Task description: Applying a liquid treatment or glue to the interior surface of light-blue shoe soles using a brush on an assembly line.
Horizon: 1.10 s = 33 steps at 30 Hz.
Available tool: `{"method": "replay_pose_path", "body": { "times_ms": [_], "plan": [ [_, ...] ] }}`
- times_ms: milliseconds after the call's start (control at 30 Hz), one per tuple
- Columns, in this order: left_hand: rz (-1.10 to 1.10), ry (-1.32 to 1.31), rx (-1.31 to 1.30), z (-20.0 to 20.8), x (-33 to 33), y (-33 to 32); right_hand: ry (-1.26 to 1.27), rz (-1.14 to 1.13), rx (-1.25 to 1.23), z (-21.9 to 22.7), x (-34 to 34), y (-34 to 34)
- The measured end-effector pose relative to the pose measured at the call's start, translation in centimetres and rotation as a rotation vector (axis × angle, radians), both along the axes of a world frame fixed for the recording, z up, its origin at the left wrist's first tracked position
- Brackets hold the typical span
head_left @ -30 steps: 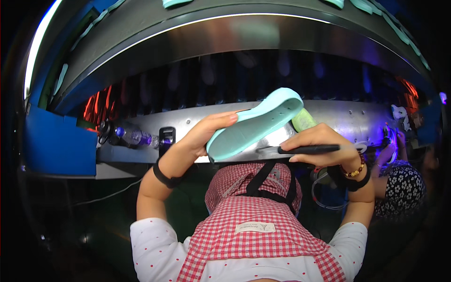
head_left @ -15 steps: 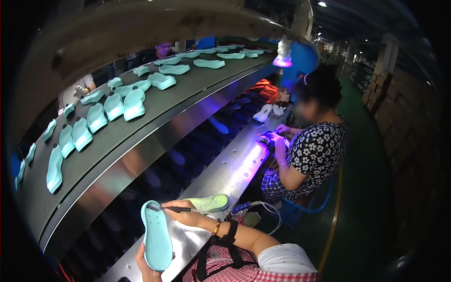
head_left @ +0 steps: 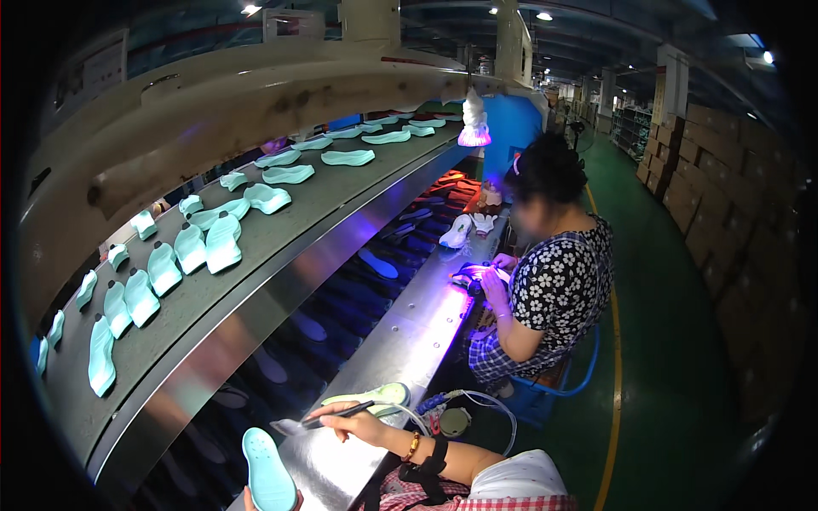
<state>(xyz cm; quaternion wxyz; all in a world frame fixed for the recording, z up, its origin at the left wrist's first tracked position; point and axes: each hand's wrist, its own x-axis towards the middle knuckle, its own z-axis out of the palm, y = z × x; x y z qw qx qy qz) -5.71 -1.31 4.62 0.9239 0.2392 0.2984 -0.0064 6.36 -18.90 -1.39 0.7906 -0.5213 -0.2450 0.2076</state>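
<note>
My left hand (head_left: 249, 499) is closed on the edge of a pale aqua shoe sole (head_left: 271, 473), low in the picture. Only its fingertips show, one on either side of the sole. The sole stands tilted with its hollow face and small holes toward me. Held in my right hand (head_left: 362, 426) is a brush (head_left: 288, 427) with a dark handle and flat greyish bristles, and a pale tube runs behind the wrist. Its bristles are apart from the sole, over the metal bench (head_left: 345, 467). Just beyond that hand lies a yellow-green sole (head_left: 389, 395).
A dark conveyor belt (head_left: 281, 217) carrying several aqua soles runs along the left. Soles also lie on a lower level beneath it. At the right a co-worker (head_left: 558, 281) sits handling a shoe part under purple light. A lamp (head_left: 474, 123) hangs above.
My right hand has drawn the brush off the sole, and its bristles are now clear of it. The sole sits lower in the picture. The whole view has shifted upward.
</note>
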Motion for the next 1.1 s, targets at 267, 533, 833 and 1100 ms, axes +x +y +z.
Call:
{"method": "replay_pose_path", "body": {
  "times_ms": [267,533,833,1100],
  "plan": [
    [0.228,-0.3,0.086,-7.4,-7.9,6.9,0.559,-0.156,0.227,-0.9,1.3,-0.7],
    [0.269,-0.816,-0.074,-3.9,-12.7,8.2,0.387,-0.115,0.172,-4.5,1.9,-2.5],
    [0.644,-0.826,0.45,2.8,-18.1,12.7,0.498,-0.219,-0.07,-3.6,-0.2,0.9],
    [1.481,-0.853,0.026,15.4,-19.2,36.9,0.491,-0.157,-0.031,-4.5,0.5,1.5]
  ]
}}
